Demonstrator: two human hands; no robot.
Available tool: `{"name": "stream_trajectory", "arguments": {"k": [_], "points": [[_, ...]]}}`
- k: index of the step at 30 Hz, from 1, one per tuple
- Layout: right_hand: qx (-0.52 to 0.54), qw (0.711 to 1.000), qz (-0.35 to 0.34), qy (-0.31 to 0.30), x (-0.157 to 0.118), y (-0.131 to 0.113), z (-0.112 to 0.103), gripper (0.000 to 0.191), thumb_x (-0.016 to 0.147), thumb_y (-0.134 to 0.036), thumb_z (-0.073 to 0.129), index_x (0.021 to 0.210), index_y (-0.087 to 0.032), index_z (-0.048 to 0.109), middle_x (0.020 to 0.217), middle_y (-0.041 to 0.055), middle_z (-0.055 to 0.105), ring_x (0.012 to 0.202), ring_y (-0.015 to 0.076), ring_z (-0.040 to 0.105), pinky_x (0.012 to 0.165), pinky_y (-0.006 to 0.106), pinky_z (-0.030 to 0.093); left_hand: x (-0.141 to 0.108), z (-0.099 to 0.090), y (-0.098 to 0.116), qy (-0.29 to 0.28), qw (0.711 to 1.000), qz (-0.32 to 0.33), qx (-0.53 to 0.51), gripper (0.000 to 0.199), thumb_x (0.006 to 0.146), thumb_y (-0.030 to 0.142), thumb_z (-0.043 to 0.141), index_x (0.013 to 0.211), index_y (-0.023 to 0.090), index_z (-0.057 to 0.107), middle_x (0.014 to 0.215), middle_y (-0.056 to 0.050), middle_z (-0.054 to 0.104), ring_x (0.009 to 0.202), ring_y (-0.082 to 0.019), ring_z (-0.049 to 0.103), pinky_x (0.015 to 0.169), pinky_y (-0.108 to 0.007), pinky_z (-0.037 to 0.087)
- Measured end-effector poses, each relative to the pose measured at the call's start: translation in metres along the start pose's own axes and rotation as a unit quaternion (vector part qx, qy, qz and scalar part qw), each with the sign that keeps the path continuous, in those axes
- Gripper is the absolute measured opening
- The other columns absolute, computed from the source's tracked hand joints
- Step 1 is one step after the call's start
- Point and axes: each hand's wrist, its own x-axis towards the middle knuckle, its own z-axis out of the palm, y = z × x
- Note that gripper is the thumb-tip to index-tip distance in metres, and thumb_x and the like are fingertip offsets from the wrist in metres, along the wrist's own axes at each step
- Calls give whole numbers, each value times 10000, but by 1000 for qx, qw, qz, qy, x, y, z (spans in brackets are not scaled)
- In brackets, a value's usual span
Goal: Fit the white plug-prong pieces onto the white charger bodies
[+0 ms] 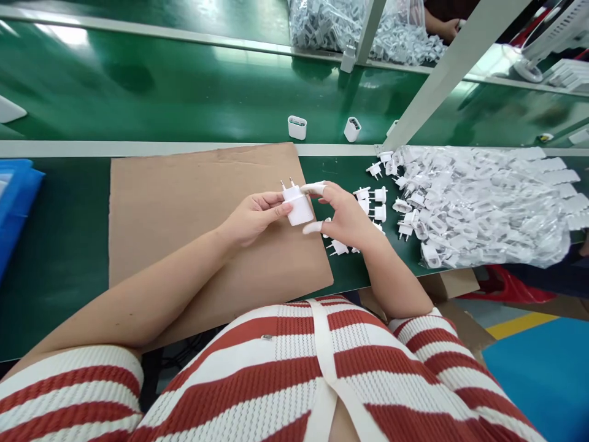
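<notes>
Over the cardboard sheet, my left hand grips a white plug adapter by its left side, its two metal pins pointing up. My right hand is just right of the adapter, with white covers on thumb and index finger. Those two fingers are spread apart, the index fingertip by the adapter's upper right corner. Several small white plug pieces lie on the green table to the right of my right hand, some partly hidden by it.
A clear bag of white plug parts lies at the right. Two white housings stand on the green conveyor beyond the cardboard. A slanted metal post rises at the right. Blue plastic is at the left. Another person's hand shows at the top.
</notes>
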Motion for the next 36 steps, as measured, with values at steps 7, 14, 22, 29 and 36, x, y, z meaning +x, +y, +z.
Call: {"name": "stream_trajectory", "arguments": {"k": [7,14,22,29,36], "points": [[33,998,-46,33,-2,-17,4,587,879,-628,800,1350,-300,676,1294,96,698,1238,285,664,1080,481,610,-12,4,12,-23,999,5,-33,556,858,614,852,1227,198,824,1262,-134,782,1222,-344,708,1109,-464,540],[-23,995,-86,40,-7,-22,5,571,931,-623,742,1398,-299,698,1278,110,709,1174,286,690,1058,461,606,-22,2,25,-31,999,13,4,555,844,623,860,1184,184,843,1182,-123,803,1173,-375,724,1049,-468,581],[-65,992,-38,103,-11,-17,19,575,876,-628,793,1354,-311,744,1132,109,729,1059,298,702,982,462,622,-19,16,15,7,999,35,-33,599,842,645,850,1222,184,815,1254,-120,781,1240,-363,691,1093,-457,556],[-23,996,46,75,-5,-11,-28,440,889,-489,804,1291,-319,749,1255,55,713,1101,270,690,916,423,621,2,-10,22,97,994,56,1,607,747,652,926,1123,194,795,1196,-105,790,1154,-330,723,1020,-449,586],[-268,947,86,-152,-16,-3,-28,529,619,47,694,1057,-228,806,918,60,716,918,284,615,798,414,503,81,-114,20,328,923,118,161,685,769,539,967,1191,151,592,1172,84,700,1072,-87,571,1024,-270,458]]}}
